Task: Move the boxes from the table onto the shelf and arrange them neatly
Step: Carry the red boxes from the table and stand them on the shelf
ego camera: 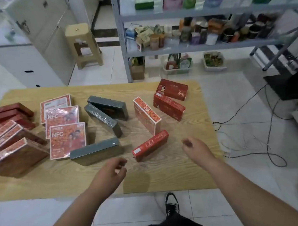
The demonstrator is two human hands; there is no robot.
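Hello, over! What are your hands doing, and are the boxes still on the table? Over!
Left hand and right hand empty, hovering over table. Boxes on table; nearest is red box. Path to shelf clear.

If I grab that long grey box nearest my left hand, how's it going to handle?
The grey box looks rigid and flat-sided, so it probably won't flex or roll. Its glossy film wrap may be slippery. It seems to stand on a narrow edge, so a nudge could tip it.
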